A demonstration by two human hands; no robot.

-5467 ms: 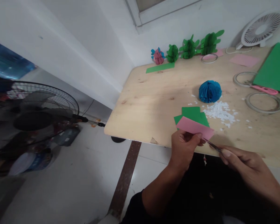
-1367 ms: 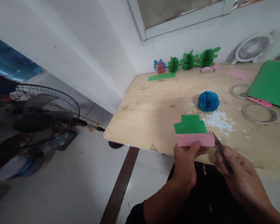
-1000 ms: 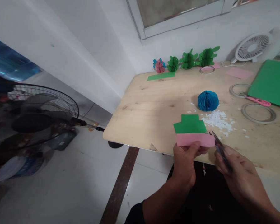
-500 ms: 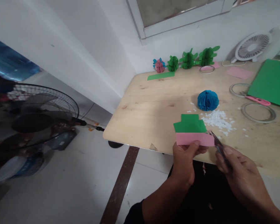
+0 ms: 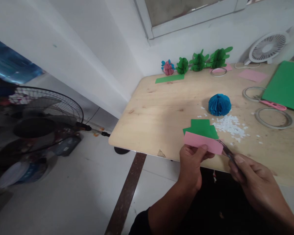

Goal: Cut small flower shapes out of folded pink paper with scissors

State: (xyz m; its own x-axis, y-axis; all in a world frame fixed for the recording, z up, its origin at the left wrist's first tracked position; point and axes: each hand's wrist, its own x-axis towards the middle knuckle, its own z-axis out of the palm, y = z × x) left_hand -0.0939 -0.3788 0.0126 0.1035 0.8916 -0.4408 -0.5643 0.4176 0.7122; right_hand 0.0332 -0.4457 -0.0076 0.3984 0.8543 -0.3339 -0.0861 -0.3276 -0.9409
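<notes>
My left hand (image 5: 192, 163) pinches the lower edge of a pink paper strip (image 5: 202, 142), which tilts down to the right at the table's front edge. In my right hand (image 5: 250, 174) are dark scissors (image 5: 229, 151), their tips beside the strip's right end. Green paper (image 5: 200, 127) lies just behind the strip, partly covered by it. Farther back sits a blue pleated paper ball (image 5: 220, 105), with a scatter of small white paper bits (image 5: 231, 126) in front of it.
Along the wall stand several pleated paper figures (image 5: 199, 61) and a small white fan (image 5: 268, 48). Tape rings (image 5: 259, 117), pink-handled scissors (image 5: 273, 104) and green sheets (image 5: 287, 86) lie on the table's right (image 5: 147, 114). A black floor fan (image 5: 34, 122) stands left.
The pink strip has rotated so its right end is lower. The scissor tips have come off its right corner slightly. The view has shifted a little.
</notes>
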